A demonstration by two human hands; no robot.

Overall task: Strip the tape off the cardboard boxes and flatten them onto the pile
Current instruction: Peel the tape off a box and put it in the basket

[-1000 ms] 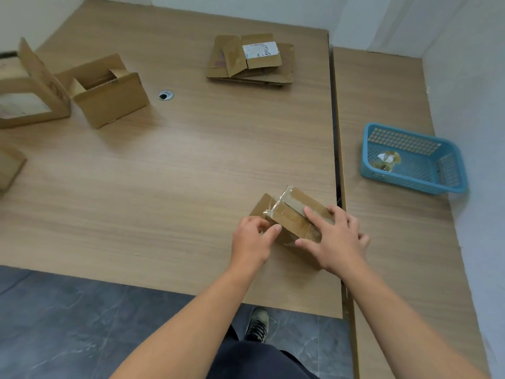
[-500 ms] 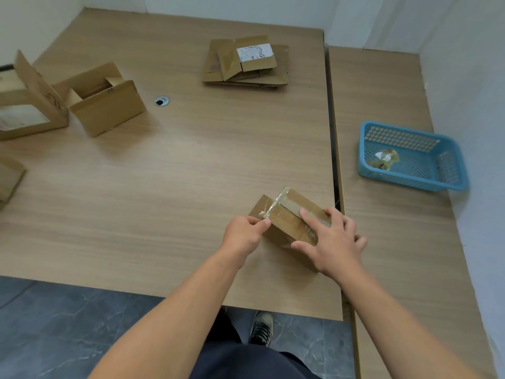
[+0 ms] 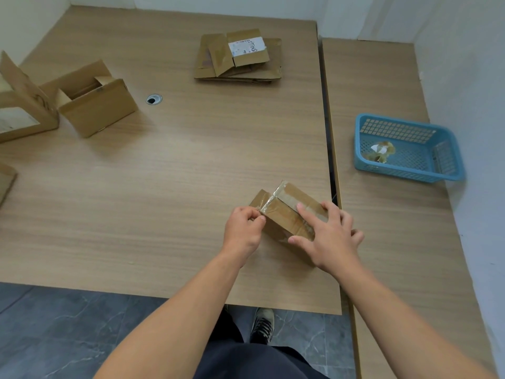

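The left hand [image 3: 243, 231] sits just left of the small cardboard box [image 3: 284, 214], its fingers curled in and thumb and forefinger pinching the loose edge of the clear tape [image 3: 269, 201] at the box's left corner. The right hand [image 3: 332, 239] lies over the right end of the same box with fingers spread and fairly straight, the index finger flat along the top and the thumb against the near face, pressing it down.

The box rests on the wooden table [image 3: 164, 192] at lower centre of the frame, close to the table's right edge. It is turned at an angle, and glossy tape runs over its top and down its near side.

To the right, on a second table [image 3: 388, 255] butted against the first, stands a blue basket [image 3: 397, 168] holding crumpled tape scraps [image 3: 381, 151].

At upper centre lies the pile of flattened boxes [image 3: 240, 69] — the topmost piece carries a white label.

At upper left an open box [image 3: 101, 113] stands with its flaps up, and a larger box [image 3: 24, 105] is beside it at the frame's edge. A round cable hole [image 3: 153, 99] sits just right of the open box. Another bit of cardboard [image 3: 5, 183] pokes in at mid left.

Below the table edge a shoe [image 3: 262, 325] stands on grey floor.
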